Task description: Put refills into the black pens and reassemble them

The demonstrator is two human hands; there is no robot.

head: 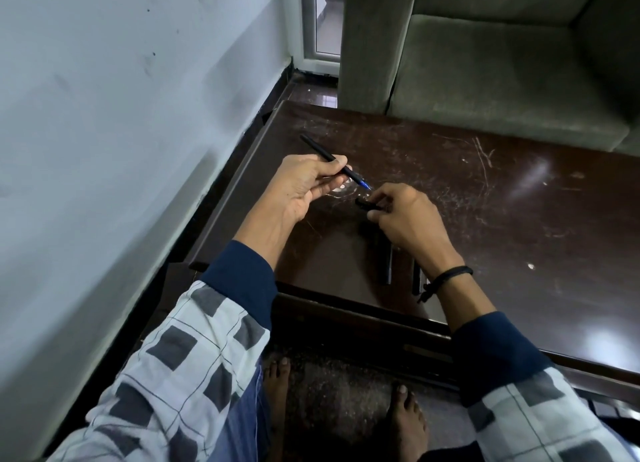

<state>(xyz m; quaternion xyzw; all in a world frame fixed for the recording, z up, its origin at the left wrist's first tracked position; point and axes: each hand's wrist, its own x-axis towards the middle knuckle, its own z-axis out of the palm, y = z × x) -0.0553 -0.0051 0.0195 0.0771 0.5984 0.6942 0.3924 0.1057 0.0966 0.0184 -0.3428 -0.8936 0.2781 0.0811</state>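
Observation:
My left hand [308, 184] grips a slim black pen barrel [317, 149] above the dark wooden table [485, 202]. The barrel slants from upper left to lower right, and a blue refill tip [365, 184] sticks out of its lower end. Just to the right, my right hand [405, 219] pinches a short black pen piece [369, 205] close to the table top, a little below the blue tip. Two more black pen parts [384, 264] [415, 278] lie on the table under my right wrist, partly hidden by it.
A grey-green sofa [485, 63] stands right behind the table's far edge. A pale wall [121, 132] runs along the left, with a narrow floor gap beside the table. My bare feet [405, 420] are on the carpet below the near edge.

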